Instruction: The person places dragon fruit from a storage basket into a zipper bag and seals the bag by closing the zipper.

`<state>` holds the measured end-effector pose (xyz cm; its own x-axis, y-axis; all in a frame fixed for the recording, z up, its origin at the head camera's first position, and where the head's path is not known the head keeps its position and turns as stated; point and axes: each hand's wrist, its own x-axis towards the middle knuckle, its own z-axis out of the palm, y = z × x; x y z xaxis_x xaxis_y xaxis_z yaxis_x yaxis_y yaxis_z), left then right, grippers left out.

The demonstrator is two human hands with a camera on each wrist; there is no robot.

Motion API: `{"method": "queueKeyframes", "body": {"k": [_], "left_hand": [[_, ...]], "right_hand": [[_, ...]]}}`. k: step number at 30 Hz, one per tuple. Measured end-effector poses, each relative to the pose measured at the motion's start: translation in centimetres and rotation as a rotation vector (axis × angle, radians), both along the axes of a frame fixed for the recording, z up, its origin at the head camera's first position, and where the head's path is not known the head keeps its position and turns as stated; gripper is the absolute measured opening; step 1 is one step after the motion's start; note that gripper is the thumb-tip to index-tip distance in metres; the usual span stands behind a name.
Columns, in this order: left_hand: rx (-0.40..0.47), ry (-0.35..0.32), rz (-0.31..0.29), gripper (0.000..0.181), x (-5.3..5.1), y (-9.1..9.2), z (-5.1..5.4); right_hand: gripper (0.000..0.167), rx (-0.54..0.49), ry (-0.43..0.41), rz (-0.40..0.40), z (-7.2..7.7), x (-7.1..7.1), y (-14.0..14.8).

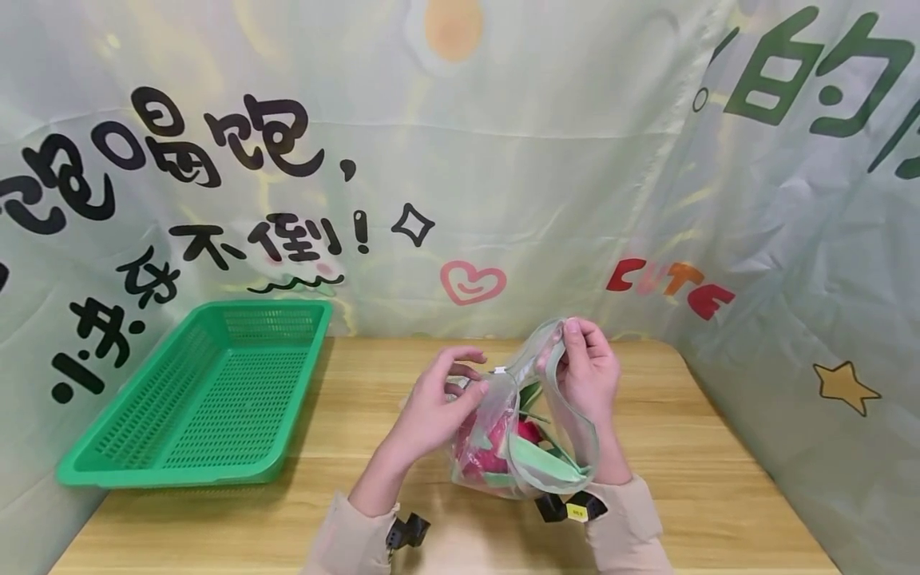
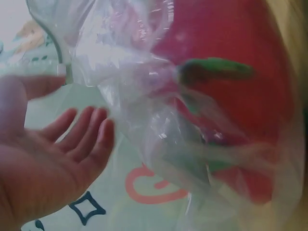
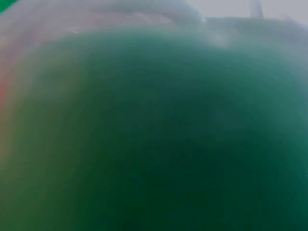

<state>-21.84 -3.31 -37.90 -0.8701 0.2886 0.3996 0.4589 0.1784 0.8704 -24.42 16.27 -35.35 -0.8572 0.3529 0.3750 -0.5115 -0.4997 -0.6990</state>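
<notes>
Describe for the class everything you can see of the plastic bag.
The bag is translucent, crinkled, plastic-looking film with a small white slider. Its mouth gapes open on the head view's right, showing red and green contents. It is right of the green basket. The right hand pinches its rim; the left hand is close beside it, contact unclear.

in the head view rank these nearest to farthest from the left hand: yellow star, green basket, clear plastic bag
1. Clear plastic bag, at the fingers of the left hand.
2. Green basket, on the table to its left.
3. Yellow star, on the fabric far right.
</notes>
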Motion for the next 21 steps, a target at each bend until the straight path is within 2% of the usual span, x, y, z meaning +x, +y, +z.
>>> {"method": "queueKeyframes", "body": {"k": [4, 7, 11, 15, 17, 21], "left_hand": [[-0.044, -0.021, -0.099, 0.052, -0.6, 0.3, -0.1], [-0.049, -0.022, -0.109, 0.042, -0.7, 0.7, -0.1], [0.017, -0.077, -0.077, 0.018, -0.4, 0.9, -0.1], [0.145, -0.124, -0.032, 0.012, -0.2, 1.1, 0.0], [0.212, -0.115, 0.009, 0.013, -0.1, 1.2, 0.1], [0.331, -0.087, 0.089, 0.014, -0.1, 1.2, 0.3]], "right_hand": [[0.022, 0.064, 0.013, 0.01, -0.2, 0.1, -0.4], [0.025, 0.124, 0.036, 0.035, -0.3, 0.1, -0.6], [0.026, 0.208, -0.017, 0.087, -0.5, 0.1, -0.1], [0.02, 0.324, -0.13, 0.111, -0.7, 0.5, 1.2], [0.016, 0.399, -0.158, 0.083, -0.9, 0.8, 2.1], [0.027, 0.526, -0.157, -0.018, -1.3, 1.9, 4.0]]}}
